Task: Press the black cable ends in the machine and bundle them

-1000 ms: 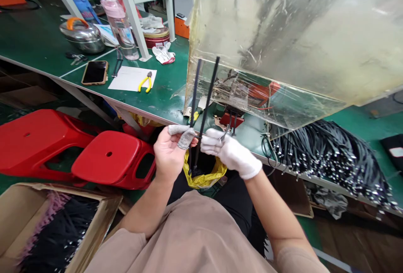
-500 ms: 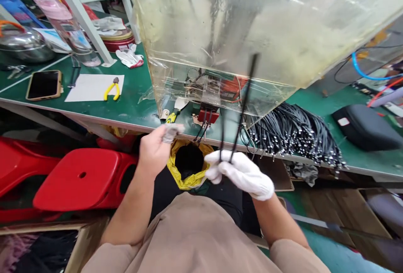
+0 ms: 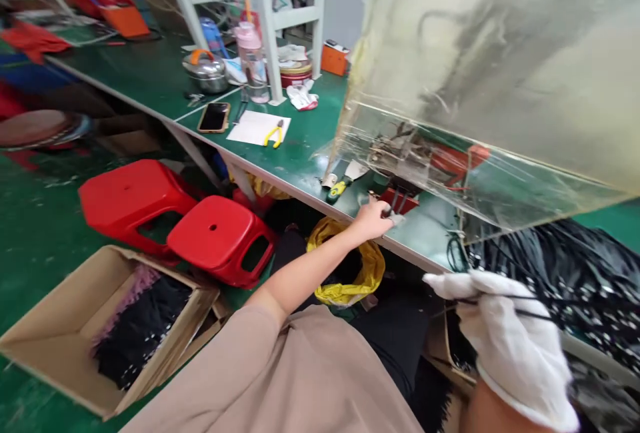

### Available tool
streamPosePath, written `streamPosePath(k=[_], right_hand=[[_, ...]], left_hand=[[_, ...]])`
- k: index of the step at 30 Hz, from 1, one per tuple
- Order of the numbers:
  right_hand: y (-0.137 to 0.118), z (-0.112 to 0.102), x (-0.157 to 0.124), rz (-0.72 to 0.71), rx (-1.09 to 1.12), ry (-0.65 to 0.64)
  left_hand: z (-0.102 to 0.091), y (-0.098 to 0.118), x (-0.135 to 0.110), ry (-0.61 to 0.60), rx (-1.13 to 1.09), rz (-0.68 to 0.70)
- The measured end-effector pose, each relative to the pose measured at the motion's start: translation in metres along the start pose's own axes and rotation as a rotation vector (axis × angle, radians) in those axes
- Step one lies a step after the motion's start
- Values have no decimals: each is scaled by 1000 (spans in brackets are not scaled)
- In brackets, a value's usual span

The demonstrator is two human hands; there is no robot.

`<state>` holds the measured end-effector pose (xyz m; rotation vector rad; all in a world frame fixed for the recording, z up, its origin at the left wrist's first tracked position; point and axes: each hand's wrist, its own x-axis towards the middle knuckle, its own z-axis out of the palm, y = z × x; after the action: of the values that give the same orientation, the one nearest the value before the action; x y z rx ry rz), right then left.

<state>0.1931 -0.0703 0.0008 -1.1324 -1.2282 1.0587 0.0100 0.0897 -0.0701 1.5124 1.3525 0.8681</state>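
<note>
Head view, looking forward and down over a beige shirt. The right hand (image 3: 505, 340), in a white cotton glove, is low at the right of the frame; its gloved fingers (image 3: 467, 286) are closed narrowly on a thin black cable (image 3: 530, 314), which crosses them roughly level. The bare left hand (image 3: 373, 220) reaches out to the worktop (image 3: 310, 128) edge, its fingers (image 3: 381, 210) curled and wearing a grey fingertip cover (image 3: 397, 220). They lie just beside a red block (image 3: 404, 201) with dark upright pins; whether they hold anything cannot be told. Behind the block hangs a smeared clear plastic sheet (image 3: 480, 86), and a mass of black cables with silver tips (image 3: 560, 273) lies at right. On the worktop are a yellow-handled scraper (image 3: 340, 188) and yellow pliers (image 3: 274, 134) on white paper (image 3: 255, 125). Two red stools (image 3: 220, 240) and a cardboard box (image 3: 100, 333) stand on the floor below.
</note>
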Motion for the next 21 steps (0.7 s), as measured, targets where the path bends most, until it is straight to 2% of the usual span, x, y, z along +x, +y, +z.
streamPosePath(k=[4, 7, 10, 13, 18, 21], right_hand=[[0, -5, 0, 27, -95, 94], [-1, 2, 2, 5, -124, 115], [-1, 10, 5, -26, -51, 51], [-2, 15, 8, -47, 60, -4], [-6, 18, 4, -8, 159, -44], [-4, 15, -1, 54, 172, -42]], left_hand=[[6, 1, -16, -207, -362, -155], [4, 0, -35, -288, -418, -197], [1, -3, -51, -274, -365, -185], [0, -3, -57, -258, -347, -168], [0, 7, -61, -208, -356, -127], [-1, 10, -74, -222, -315, -65]])
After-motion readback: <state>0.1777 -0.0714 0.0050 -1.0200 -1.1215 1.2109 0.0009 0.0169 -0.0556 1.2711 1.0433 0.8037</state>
